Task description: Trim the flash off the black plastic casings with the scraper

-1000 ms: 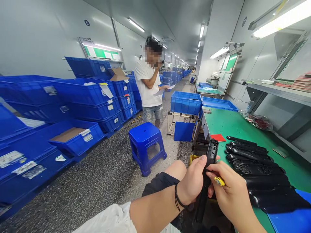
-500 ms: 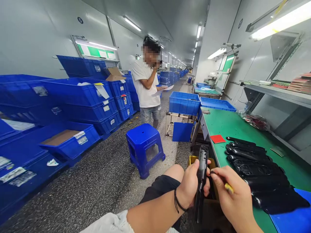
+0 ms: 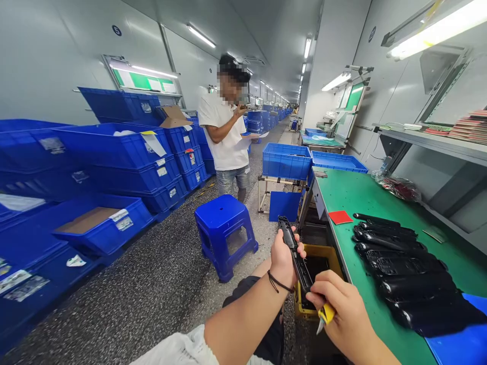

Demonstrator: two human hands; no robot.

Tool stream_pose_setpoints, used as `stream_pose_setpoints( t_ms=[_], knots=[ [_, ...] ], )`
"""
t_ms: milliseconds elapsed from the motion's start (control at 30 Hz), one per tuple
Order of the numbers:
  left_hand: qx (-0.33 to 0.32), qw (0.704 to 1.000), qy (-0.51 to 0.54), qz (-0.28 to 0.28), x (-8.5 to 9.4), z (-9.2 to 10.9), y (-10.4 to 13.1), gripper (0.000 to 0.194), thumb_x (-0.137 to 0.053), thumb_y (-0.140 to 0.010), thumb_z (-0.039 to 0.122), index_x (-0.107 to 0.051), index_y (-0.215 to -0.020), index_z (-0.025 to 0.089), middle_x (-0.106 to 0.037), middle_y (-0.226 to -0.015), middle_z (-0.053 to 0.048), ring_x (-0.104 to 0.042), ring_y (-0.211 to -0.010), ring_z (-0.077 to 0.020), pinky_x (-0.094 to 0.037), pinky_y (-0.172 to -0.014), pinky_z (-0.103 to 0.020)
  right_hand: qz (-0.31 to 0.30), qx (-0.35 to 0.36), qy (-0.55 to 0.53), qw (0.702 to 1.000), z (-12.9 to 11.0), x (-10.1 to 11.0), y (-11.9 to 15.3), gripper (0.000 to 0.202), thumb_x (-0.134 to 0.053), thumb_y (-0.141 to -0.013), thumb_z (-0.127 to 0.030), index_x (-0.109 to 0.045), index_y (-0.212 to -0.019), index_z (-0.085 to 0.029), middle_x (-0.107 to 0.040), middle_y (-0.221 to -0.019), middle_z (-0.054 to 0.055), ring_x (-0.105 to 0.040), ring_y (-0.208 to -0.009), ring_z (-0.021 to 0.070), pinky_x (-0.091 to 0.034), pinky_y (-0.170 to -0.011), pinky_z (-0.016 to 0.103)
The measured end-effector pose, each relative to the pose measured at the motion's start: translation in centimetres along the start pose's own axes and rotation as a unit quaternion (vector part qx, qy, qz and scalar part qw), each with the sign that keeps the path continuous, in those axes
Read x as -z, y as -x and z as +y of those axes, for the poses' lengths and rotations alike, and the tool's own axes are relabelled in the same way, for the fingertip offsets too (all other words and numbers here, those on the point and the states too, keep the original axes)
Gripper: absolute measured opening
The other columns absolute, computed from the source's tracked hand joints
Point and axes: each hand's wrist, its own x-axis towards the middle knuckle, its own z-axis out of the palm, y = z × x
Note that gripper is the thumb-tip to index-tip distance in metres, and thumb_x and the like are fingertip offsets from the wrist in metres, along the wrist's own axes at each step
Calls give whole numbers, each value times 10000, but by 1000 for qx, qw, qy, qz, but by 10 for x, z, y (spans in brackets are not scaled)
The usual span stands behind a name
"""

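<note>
My left hand [image 3: 282, 259] is wrapped round a long black plastic casing [image 3: 303, 271], held at a slant with its ribbed, hollow side showing. The fingertips of my right hand [image 3: 344, 306] pinch at the casing's lower end. Tucked in that same hand is a small knife [image 3: 326, 313] with a yellow handle, its pale pointed tip facing down, away from the casing. Just under the casing stands a yellow bin [image 3: 334, 253] with dark contents. More black casings [image 3: 407, 263] lie in a row on the green bench to the right.
The green bench [image 3: 342, 187] carries a red square [image 3: 340, 217] and a blue sheet [image 3: 452, 344]. A blue stool [image 3: 222, 215] stands ahead, with a person [image 3: 224, 132] holding paper behind it. Stacked blue crates [image 3: 110, 152] line the left; a blue bin [image 3: 287, 162] sits beyond the bench.
My left hand has tilted and turned the casing, so its hollow side now shows. My right hand has moved down and left to the casing's lower end, and the knife's tip has come into sight.
</note>
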Motion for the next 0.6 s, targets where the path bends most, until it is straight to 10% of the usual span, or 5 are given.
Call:
stream_pose_setpoints(
  t_ms=[233, 433, 600],
  knots=[
    [-14, 1000, -1, 13, -7, 1, 5, 284, -377, -1058, 415, -536, -1079, 181, -519, -716, 31, -432, -400, -90, -336, -396, -221, 70, 100, 169, 978, 5, -5, 2, 151, -475, -1074, -174, -624, -1068, -201, -728, -934, 69, -693, -696, 152, -494, -611, 245],
    [32, 999, -13, -21, -1, 0, 6, 358, -322, -1067, 451, -533, -1150, 174, -521, -717, 28, -364, -363, -71, -279, -375, -213, -6, 116, 146, 982, 3, -5, -2, 184, -444, -1058, -138, -579, -963, -218, -639, -778, 15, -587, -547, 126, -427, -504, 243],
    [99, 992, -33, -75, 8, 11, 6, 431, -278, -1067, 454, -580, -1136, 155, -528, -697, 10, -338, -354, -76, -260, -350, -209, -11, -11, 28, 1000, 14, 4, -1, 192, -445, -1009, -86, -572, -986, -229, -627, -877, 32, -621, -701, 142, -499, -630, 245]
  ],
)
